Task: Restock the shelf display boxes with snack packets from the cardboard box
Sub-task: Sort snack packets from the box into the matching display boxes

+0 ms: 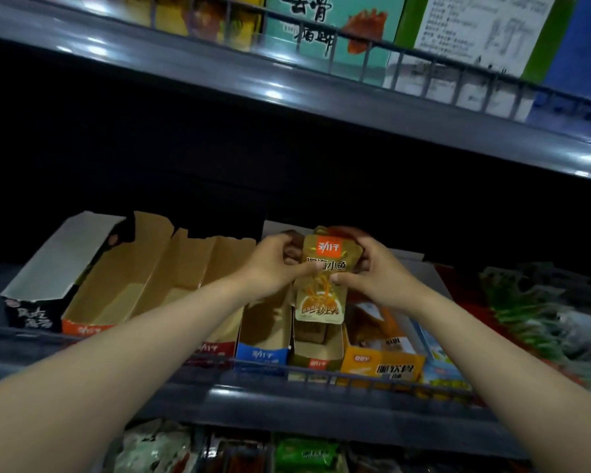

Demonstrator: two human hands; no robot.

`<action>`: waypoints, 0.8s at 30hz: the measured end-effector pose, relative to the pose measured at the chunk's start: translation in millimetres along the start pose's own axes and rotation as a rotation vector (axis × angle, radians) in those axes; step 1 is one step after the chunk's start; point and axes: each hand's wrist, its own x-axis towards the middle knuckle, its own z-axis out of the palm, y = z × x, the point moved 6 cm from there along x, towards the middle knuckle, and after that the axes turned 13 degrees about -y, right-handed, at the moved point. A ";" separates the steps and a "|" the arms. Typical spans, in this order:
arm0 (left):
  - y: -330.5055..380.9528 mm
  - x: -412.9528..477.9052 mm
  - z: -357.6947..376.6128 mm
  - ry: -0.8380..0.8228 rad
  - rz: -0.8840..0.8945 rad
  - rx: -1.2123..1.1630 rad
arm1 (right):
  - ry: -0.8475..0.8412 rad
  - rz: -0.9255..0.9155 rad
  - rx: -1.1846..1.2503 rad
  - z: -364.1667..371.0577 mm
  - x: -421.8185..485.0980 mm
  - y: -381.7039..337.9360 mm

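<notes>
A stack of gold snack packets (322, 281) with orange print is held upright between both hands, above a gold display box (316, 358) on the middle shelf. My left hand (273, 264) grips the stack's left edge and my right hand (377, 273) grips its right edge. Inside that box a few packets lie low at the back. To its left stand a blue display box (261, 356), a red one (215, 349) and an orange one (89, 327), their brown insides showing. The cardboard box is not in view.
A black-and-white box (31, 312) stands at the far left of the shelf, an orange box with packets (382, 365) to the right, then green packets (543, 315). A wire rail (321, 375) runs along the shelf front. An upper shelf (287, 93) carries large boxes.
</notes>
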 end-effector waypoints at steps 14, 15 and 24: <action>-40.0 7.1 16.7 0.095 0.007 0.198 | -0.001 0.014 -0.204 9.3 10.9 33.8; -40.8 7.2 18.1 0.099 -0.001 0.195 | -0.001 0.014 -0.198 8.7 10.6 34.4; -33.5 6.8 26.5 0.113 -0.002 0.168 | 0.044 0.006 -0.147 8.5 5.3 34.7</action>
